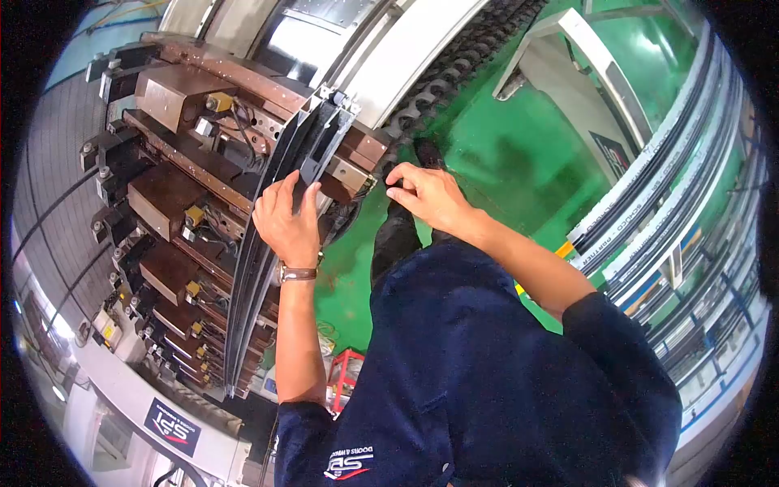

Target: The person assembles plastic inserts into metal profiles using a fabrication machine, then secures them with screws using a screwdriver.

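My left hand (pixel 288 223), with a watch (pixel 297 273) on its wrist, lies over a long dark metal profile (pixel 258 252), fingers and thumb closed at its edges. Just past the fingertips sits a small dark grey piece (pixel 310 170) on the profile. The profile's cut end (pixel 337 105) shows a pale, hollow section. To the right, my right hand (pixel 428 197) hovers in front of my legs, fingers loosely bent with a gap between the tips and nothing visible in them.
Brown machine supports (pixel 166 195) with yellow-capped fittings (pixel 219 101) stand in a row at left. A black cable chain (pixel 438 85) runs at the top. Racked long profiles (pixel 641 195) stand at right above the green floor (pixel 519 154). A red frame (pixel 347 369) is below.
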`<state>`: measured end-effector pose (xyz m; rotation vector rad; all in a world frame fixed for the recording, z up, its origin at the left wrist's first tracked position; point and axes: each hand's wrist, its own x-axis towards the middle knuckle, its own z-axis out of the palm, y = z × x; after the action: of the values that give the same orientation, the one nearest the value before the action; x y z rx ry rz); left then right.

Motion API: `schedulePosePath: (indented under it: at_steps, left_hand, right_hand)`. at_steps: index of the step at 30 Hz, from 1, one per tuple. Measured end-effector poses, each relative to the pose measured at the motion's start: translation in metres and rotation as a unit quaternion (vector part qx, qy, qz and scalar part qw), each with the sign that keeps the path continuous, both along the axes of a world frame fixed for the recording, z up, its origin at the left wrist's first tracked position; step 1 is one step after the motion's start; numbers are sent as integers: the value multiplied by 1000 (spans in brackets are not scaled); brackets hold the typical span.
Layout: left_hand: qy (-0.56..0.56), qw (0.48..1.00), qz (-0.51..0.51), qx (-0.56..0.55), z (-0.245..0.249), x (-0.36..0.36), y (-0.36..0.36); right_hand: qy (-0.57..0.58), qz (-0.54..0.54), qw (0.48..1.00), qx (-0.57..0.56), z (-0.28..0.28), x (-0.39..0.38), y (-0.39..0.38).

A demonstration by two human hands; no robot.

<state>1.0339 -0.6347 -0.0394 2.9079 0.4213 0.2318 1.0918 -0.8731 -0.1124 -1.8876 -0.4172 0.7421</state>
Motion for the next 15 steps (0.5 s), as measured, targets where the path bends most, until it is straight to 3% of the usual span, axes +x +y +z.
schedulePosePath:
  at_steps: [10,15]
  left_hand:
    - [2,998,-43,53,-4,-2,5]
    - [8,1000,-12,19,-2,-2,2]
  right_hand:
    - [4,-9,1000,4,-4,-2,-2]
    - [53,-10,998,27,22,5,19]
